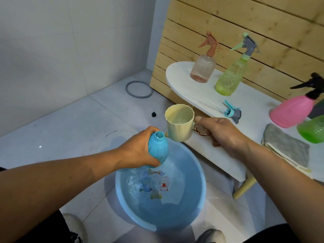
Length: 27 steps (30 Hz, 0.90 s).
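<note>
The left hand (pixel 138 148) curled its fingers round the blue bottle (pixel 158 148) over the basin (pixel 190 174). The right hand (pixel 222 132) pinched the full cup (pixel 178 128) by its handle. A hasty pour could miss the narrow neck.

Home washroom: tiled floor (pixel 84 120), basin (pixel 192 172)

At the tabletop's right end, pink bottle (pixel 291 112) blurred, green bottle (pixel 313 131) beside it cut by the frame; left hand (pixel 138 148) half-hides blue bottle (pixel 157 147).

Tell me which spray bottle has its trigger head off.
The blue bottle in the left hand, above the basin: its neck is open. The peach bottle, yellow-green bottle and pink bottle on the table all wear trigger heads.
</note>
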{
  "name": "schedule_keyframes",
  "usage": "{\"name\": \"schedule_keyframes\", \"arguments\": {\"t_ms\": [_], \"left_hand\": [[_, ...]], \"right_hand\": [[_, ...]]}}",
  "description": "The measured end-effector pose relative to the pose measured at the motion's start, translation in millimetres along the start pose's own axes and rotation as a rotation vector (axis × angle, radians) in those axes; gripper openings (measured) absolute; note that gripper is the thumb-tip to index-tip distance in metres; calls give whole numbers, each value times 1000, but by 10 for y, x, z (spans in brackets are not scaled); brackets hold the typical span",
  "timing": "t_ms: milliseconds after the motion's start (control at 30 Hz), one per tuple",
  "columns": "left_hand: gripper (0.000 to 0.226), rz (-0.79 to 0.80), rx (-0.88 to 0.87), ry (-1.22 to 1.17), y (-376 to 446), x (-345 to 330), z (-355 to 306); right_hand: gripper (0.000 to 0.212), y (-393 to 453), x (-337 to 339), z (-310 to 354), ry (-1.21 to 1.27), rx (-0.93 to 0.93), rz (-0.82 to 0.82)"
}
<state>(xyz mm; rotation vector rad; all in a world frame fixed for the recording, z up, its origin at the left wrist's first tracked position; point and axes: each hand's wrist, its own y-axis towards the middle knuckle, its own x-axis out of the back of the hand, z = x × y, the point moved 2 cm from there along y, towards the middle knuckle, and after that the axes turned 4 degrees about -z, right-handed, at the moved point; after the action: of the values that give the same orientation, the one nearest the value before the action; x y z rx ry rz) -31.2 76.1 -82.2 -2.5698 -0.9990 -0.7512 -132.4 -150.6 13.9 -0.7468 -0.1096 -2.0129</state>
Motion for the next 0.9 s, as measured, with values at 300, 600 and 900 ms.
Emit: {"name": "schedule_keyframes", "arguments": {"t_ms": [300,600,900], "left_hand": [[86,-33,49,-35,45,10,48],[85,-17,75,-40,72,10,95],[85,-21,83,-10,53,30,92]], "right_hand": [[39,161,-439,-678,-171,-63,134],[37,271,-729,-1058,-692,63,120],[38,237,-797,-990,-955,314,44]]}}
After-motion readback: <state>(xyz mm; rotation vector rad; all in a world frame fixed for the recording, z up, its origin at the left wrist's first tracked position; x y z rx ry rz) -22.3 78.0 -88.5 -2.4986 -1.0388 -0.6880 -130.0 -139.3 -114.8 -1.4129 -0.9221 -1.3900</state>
